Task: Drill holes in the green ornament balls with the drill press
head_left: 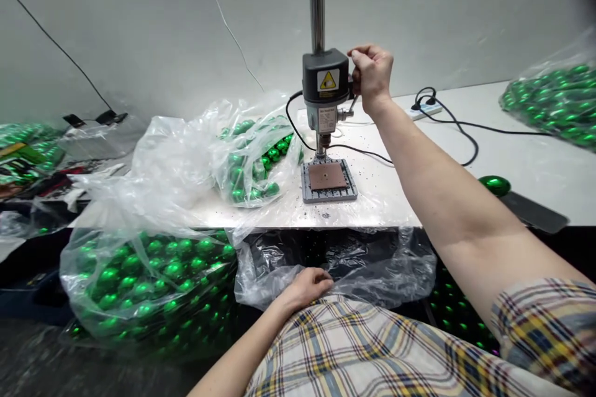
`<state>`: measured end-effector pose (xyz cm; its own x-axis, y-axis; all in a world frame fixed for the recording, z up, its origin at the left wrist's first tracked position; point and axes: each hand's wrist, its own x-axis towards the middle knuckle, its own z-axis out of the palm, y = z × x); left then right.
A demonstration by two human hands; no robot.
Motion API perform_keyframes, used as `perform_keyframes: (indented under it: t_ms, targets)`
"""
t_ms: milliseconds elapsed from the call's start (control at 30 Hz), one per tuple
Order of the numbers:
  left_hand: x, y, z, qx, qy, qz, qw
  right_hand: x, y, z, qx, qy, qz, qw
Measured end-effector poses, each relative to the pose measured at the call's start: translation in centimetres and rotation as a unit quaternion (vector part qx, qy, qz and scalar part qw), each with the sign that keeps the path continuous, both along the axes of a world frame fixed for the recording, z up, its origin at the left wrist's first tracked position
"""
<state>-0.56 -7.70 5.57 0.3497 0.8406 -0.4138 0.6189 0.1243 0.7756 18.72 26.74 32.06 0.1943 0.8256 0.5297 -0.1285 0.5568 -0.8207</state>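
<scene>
While left hand (308, 286) rests low | right hand (373, 73) raised, curled | beside drill (326, 77)

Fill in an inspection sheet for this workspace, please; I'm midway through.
Surface: white table; dark specks around the drill's base.
Job's things: small upright drill; brown plate with a dark mark near its middle, lying on the metal base.
Clutter: plastic bag of green balls at the front edge, others on the table; loose green ball beside a flat dark object.
Hands: right hand closed on the drill's lever; left hand low in front of the shirt, grip unclear.
Cables: black cable curves from the drill; black plug in the white power strip.
Surroundings: pale wall, thin wires; other people, nothing seen.
</scene>
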Motion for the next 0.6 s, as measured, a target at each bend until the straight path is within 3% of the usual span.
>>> perform_keyframes:
  t_ms: [100, 167, 233, 300, 367, 433, 500, 600]
  targets:
    - [-0.9, 0.8, 3.2, 0.166, -0.052, 0.079, 0.981, -0.2, -1.5, 0.3, -0.025, 0.013, 0.006, 1.0]
    - [-2.5, 2.6, 6.1, 0.289, -0.066, 0.143, 0.944, -0.4, -2.6, 0.5, -0.024, 0.025, 0.012, 0.999]
    - [-4.9, 5.3, 9.2, 0.417, -0.017, 0.236, 0.878, -0.6, -3.7, 0.8, -0.027, 0.037, 0.015, 0.999]
    - [-7.6, 8.5, 11.7, 0.487, 0.098, 0.347, 0.795, -0.8, -4.5, 1.0, -0.03, 0.046, 0.02, 0.998]
    - [-10.2, 11.6, 13.2, 0.458, 0.203, 0.427, 0.753, -0.9, -5.1, 1.1, -0.032, 0.056, 0.027, 0.998]
    - [-12.4, 14.5, 13.6, 0.376, 0.214, 0.475, 0.766, -1.0, -5.4, 1.2, -0.033, 0.066, 0.032, 0.997]
    - [-14.4, 16.9, 13.6, 0.313, 0.149, 0.503, 0.792, -1.1, -5.6, 1.2, -0.03, 0.073, 0.037, 0.996]
    - [-17.1, 20.2, 13.9, 0.29, 0.047, 0.516, 0.804, -1.1, -5.7, 1.1, -0.026, 0.074, 0.046, 0.996]
